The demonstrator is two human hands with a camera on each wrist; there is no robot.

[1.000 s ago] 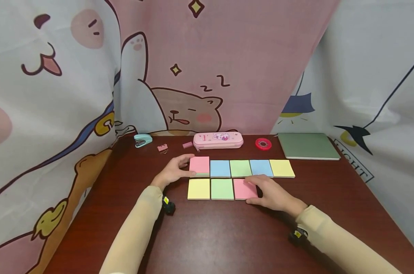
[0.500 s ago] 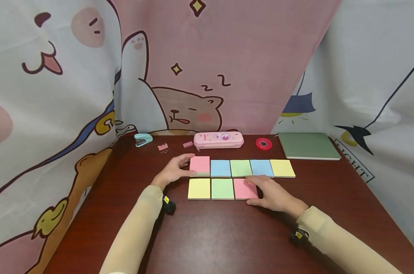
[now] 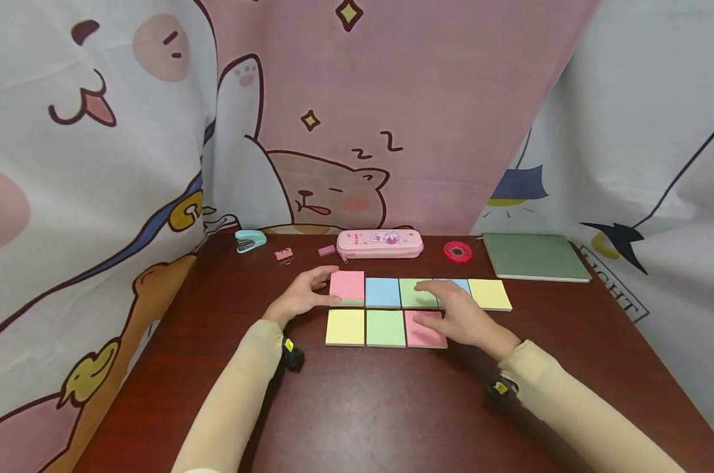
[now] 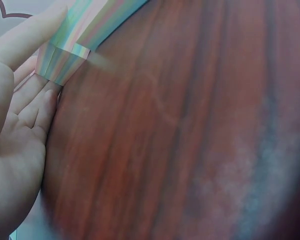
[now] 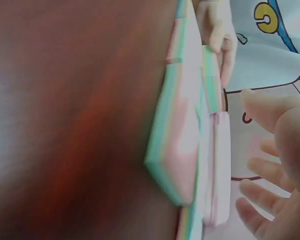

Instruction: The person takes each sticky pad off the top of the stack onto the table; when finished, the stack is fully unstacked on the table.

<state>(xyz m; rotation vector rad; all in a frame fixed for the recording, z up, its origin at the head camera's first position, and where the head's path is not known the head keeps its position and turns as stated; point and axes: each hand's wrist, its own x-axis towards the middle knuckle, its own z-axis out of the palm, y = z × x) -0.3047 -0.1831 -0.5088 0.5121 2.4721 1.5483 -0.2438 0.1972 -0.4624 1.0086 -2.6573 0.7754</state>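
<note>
Sticky note pads lie in two rows on the dark wooden table. My left hand (image 3: 300,295) holds the thick pink pad (image 3: 347,286) at the left end of the back row, thumb at its front and fingers behind. In the left wrist view, the striped side of a pad (image 4: 62,62) shows between thumb and fingers. My right hand (image 3: 466,315) hovers with spread fingers over the front-row pink pad (image 3: 425,336) and the back-row green pad (image 3: 416,299). In the right wrist view, the fingers (image 5: 262,200) hold nothing. A yellow pad (image 3: 345,327) and a green pad (image 3: 385,327) complete the front row.
Behind the pads stand a teal stapler (image 3: 250,240), a pink binder clip (image 3: 284,254), a pink eraser (image 3: 327,250) and a pink pencil case (image 3: 380,244). A red tape roll (image 3: 458,251) and a green notebook (image 3: 536,256) lie at the back right. Printed curtains surround the table.
My right hand has let go of the front-row pink pad and risen up and slightly back over the rows. The left hand stays at its pad. The head view has shifted slightly.
</note>
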